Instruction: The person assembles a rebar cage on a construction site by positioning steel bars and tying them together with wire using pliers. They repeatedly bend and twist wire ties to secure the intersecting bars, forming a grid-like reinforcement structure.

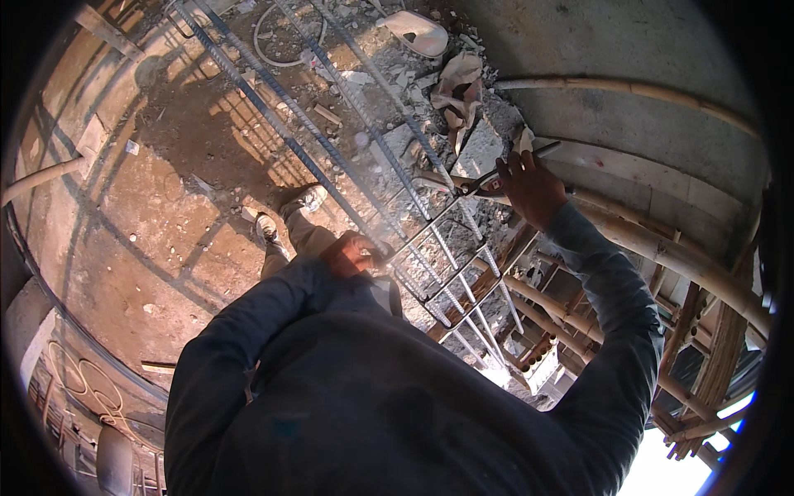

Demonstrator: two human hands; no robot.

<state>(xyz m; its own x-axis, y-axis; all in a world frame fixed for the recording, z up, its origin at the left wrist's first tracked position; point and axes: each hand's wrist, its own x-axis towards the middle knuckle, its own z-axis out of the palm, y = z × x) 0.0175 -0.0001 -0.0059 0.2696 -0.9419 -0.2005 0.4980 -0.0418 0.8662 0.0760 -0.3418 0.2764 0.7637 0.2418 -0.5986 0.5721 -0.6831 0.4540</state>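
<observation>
Long ribbed steel bars (343,87) run as a cage from the upper left to the lower middle, with thin square stirrups (426,299) around them near me. My right hand (533,192) is closed around a pair of dark pincers (488,182). The tip of the pincers is at a far-side bar, by a stirrup corner. At the cage's near-left side, my left hand (351,255) is closed with its fingers curled, close to a stirrup corner. Whatever it grips is too small or hidden to name.
Broken concrete rubble (405,140) and a torn paper bag (457,95) lie beyond the cage. Bamboo poles (678,256) stand along the right by a grey wall (612,50). A hoe-like tool (87,149) rests on the dirt floor at left. My shoes (310,198) are beside the cage.
</observation>
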